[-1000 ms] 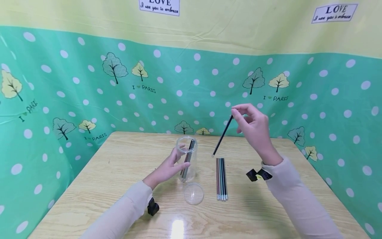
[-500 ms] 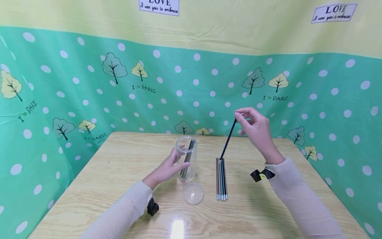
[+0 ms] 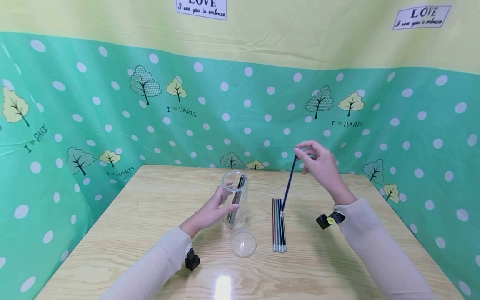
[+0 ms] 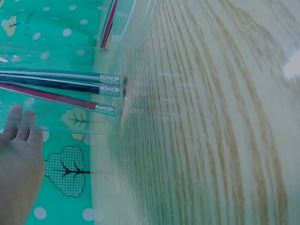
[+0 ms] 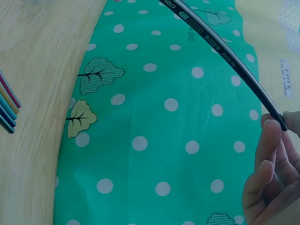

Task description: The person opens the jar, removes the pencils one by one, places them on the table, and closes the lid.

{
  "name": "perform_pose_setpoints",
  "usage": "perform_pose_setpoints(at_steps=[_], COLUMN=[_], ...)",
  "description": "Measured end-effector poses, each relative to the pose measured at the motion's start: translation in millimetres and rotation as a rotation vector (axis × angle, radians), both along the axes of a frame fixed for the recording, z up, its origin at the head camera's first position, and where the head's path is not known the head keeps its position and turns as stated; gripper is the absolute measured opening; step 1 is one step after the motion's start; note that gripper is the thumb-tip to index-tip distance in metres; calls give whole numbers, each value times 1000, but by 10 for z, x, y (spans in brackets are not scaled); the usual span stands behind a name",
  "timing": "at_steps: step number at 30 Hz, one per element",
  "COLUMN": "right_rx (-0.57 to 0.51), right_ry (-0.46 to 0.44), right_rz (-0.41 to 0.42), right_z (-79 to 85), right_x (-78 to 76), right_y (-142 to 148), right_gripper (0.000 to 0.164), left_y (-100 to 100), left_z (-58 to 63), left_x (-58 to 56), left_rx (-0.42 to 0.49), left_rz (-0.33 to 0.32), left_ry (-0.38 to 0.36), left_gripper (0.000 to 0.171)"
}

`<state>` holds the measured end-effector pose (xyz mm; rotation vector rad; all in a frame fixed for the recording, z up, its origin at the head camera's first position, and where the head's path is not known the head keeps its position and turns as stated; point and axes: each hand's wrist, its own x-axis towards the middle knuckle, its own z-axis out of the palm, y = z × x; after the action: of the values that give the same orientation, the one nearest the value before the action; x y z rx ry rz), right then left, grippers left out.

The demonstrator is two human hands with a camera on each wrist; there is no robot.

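Observation:
A tall clear cylindrical jar (image 3: 244, 210) stands upright on the table, left of the row of pencils. My left hand (image 3: 210, 211) holds it from the left, thumb in front and fingers behind. Inside lean three pencils (image 4: 65, 75), green, black and red, with their metal ends at the bottom. My right hand (image 3: 321, 168) pinches the top tip of a dark pencil (image 3: 289, 181) between thumb and fingertips. This pencil slants down, its lower metal end overlapping the right side of a neat row of several pencils (image 3: 277, 227). White lettering marks its side in the right wrist view.
A round clear lid (image 3: 243, 243) lies on the wooden table (image 3: 157, 208) in front of the jar, left of the pencil row. A green dotted curtain (image 3: 210, 137) hangs behind the table and along its sides.
My right hand has moved slightly right and lower, bringing the dark pencil's lower end from beyond the row to over its right side. The left hand and jar have stayed put.

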<state>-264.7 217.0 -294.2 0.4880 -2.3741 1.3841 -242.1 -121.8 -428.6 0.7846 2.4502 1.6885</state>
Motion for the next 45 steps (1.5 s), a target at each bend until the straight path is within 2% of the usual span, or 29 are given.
perform_pose_setpoints(at_steps=[7,16,22,31,37,45], right_rx=[27,26,52,41,52,63], right_ry=[-114,-281,-313,-419,-458,-507], right_rz=[11,73,78,50,64,58], right_z=[-115,-326,-496,-722,-870,-1138], right_x=[-74,-183,-244,-336,-385,-449], right_y=[43,128,164,211,215,220], right_gripper=[46,49,47,48,46,42], left_y=[-17,-15,-22,-24,-26,-14], left_z=[7,20,20,2,7,6], left_x=[8,-3,1,-9,4,3], left_rx=[-6,-24,-23,-20,-26,-18], left_rz=[-6,-17,-6,-11,3,-6], left_ry=[-15,-8,-10,-11,-21,-16], left_gripper=[80,78,81,79,78,81])
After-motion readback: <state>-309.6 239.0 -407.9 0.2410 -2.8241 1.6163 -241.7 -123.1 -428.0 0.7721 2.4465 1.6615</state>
